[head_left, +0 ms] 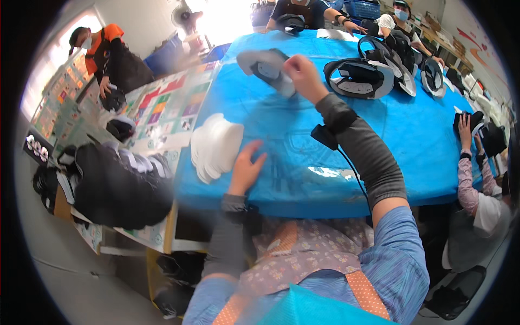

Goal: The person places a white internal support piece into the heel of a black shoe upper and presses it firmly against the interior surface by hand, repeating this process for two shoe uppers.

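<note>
My right hand (303, 76) reaches far over the blue-covered table, fingers curled closed at the edge of a black and white cap (271, 76). The cap is smeared, and its far side tilts away to the left. My left hand (247, 165) is over the near part of the table, thumb and fingers apart, holding nothing. Just left of it lies a fanned stack of white, curved brim-shaped pieces (214, 146). Farther right, several black caps with white brims (360, 78) sit in a group.
A side table (168, 119) with a patterned cover adjoins on the left. A big heap of black caps (119, 184) stands there. Co-workers handle caps at the far side, the left and the right. A cable (355, 170) runs along my right forearm from a small black box (324, 136).
</note>
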Available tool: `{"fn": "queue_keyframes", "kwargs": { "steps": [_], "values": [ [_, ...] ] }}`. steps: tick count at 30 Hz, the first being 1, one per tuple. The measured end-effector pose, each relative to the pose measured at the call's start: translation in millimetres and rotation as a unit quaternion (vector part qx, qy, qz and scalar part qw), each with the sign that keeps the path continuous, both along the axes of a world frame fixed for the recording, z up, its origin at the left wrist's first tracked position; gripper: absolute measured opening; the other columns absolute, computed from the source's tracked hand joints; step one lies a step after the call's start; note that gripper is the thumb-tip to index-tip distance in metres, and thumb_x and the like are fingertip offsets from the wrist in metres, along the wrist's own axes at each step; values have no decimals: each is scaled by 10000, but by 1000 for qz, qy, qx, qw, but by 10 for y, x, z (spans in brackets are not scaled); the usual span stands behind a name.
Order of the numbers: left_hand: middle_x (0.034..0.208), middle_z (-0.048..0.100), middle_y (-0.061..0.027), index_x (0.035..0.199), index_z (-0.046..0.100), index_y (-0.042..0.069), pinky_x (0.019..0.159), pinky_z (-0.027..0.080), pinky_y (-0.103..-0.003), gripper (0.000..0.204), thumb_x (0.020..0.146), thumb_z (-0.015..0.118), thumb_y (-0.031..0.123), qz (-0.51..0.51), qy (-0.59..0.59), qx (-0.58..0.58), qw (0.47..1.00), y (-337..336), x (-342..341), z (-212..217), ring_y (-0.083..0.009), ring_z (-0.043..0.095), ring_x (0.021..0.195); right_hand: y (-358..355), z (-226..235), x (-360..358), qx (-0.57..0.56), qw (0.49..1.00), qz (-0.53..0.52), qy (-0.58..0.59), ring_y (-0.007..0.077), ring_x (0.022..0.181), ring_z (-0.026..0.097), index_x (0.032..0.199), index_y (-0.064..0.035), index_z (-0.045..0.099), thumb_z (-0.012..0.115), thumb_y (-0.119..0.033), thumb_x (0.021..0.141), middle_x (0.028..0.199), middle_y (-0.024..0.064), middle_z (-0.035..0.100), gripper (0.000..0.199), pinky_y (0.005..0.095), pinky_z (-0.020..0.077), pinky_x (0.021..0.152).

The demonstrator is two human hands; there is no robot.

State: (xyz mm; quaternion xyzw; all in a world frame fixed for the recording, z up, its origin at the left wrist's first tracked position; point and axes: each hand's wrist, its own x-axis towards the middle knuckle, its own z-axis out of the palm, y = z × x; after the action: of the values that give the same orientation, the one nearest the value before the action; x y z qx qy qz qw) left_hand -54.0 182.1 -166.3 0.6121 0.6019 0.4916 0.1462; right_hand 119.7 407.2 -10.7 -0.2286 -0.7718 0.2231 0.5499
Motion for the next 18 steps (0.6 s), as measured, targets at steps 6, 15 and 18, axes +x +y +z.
{"fn": "queue_keyframes", "kwargs": {
  "steps": [6, 15, 18],
  "values": [
    [1416, 544, -168, 1614, 86, 82, 1078, 444, -411, 1160, 762, 872, 69, -55, -184, 196, 962, -44, 63, 54, -283, 538, 1297, -844, 92, 784, -330, 891, 129, 282, 150, 946, 610, 1102, 2, 611, 622, -209, 1017, 1022, 57, 621, 228, 330, 528, 740],
    [1396, 581, -210, 1617, 134, 83, 1022, 490, -411, 1039, 853, 825, 221, -110, -157, 134, 972, -244, 105, 196, -301, 640, 1198, -2374, -892, 1879, -467, 819, 97, 318, 165, 1022, 649, 1194, -60, 576, 487, -192, 1080, 1124, 49, 663, 196, 310, 547, 845],
    [1384, 589, -212, 1612, 151, 91, 1012, 497, -413, 933, 923, 753, 272, -115, -177, 107, 972, -228, 68, 215, -289, 648, 1180, -2614, -1167, 1982, -500, 780, 161, 340, 209, 1105, 661, 1239, -55, 561, 476, -158, 1076, 1231, 72, 650, 211, 356, 584, 864]
  ]
}}
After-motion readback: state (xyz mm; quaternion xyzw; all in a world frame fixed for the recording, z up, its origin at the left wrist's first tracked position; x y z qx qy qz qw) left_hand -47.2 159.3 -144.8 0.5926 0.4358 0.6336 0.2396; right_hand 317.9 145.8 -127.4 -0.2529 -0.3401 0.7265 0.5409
